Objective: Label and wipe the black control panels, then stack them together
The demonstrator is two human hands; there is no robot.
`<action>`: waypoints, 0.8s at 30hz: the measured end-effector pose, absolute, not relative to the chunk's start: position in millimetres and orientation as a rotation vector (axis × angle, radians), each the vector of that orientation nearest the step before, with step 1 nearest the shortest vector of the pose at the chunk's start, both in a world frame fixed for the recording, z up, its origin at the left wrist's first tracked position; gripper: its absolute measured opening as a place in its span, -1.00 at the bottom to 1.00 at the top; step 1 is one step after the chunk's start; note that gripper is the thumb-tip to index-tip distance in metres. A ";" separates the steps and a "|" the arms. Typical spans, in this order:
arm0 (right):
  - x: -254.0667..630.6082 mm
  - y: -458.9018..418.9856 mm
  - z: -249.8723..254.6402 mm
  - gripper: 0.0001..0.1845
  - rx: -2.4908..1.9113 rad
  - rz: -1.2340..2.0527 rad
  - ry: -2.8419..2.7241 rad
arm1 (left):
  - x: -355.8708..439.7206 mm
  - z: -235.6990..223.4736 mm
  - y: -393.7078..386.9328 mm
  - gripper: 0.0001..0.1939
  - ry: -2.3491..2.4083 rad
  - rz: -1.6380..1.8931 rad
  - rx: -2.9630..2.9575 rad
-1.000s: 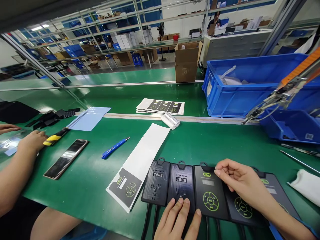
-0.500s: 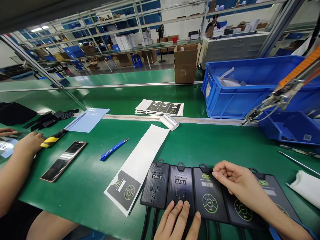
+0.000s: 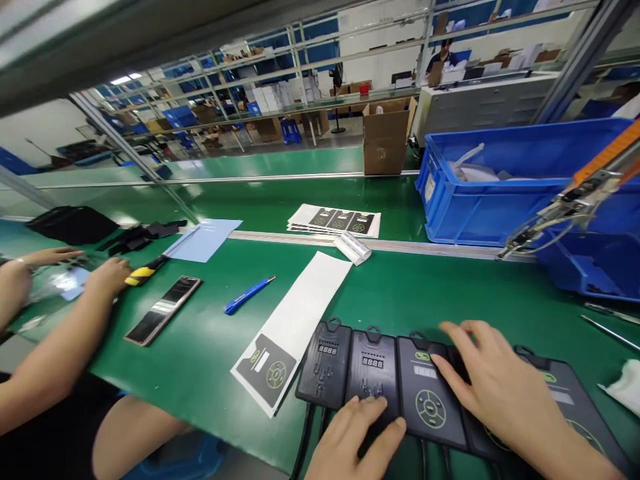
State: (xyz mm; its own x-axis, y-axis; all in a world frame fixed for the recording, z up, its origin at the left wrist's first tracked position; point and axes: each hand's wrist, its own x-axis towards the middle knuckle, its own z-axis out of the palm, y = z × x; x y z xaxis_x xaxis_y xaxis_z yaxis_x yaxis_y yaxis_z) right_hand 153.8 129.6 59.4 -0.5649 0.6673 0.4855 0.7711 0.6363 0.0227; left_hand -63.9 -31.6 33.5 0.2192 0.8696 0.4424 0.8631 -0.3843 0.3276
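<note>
The left hand (image 3: 357,437) lies flat, fingers open, steadying the second black controller (image 3: 373,383); the right hand (image 3: 493,383) presses open fingers on the third controller (image 3: 427,397), mid-row at the table's (image 3: 200,353) near edge. Smoothing its label outward should avoid bubbles.

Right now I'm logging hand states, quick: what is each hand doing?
Left hand: open, fingers flat on the second black control unit, holding nothing.
Right hand: open, fingers spread over the third black control unit, holding nothing.
</note>
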 end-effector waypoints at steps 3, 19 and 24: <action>159.0 131.4 60.7 -0.47 -1.105 -0.483 -2.352 | -105.4 56.0 -23.7 -0.52 1.846 0.937 2.083; 151.4 92.3 100.9 -0.77 -0.609 0.165 -2.312 | -183.1 116.1 -7.6 -0.52 2.505 1.287 1.368; 122.0 65.2 143.2 -0.77 -0.234 0.160 -2.228 | -107.2 131.4 7.2 -0.64 1.493 1.883 1.156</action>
State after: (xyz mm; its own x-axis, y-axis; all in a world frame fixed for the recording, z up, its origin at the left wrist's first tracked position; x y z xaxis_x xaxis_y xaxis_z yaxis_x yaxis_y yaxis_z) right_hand 122.0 65.2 143.2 -0.6072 0.2238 0.7624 0.1126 0.9741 -0.1962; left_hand -107.2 7.2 131.4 -0.5344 0.7814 0.3223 0.1359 -0.2969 0.9452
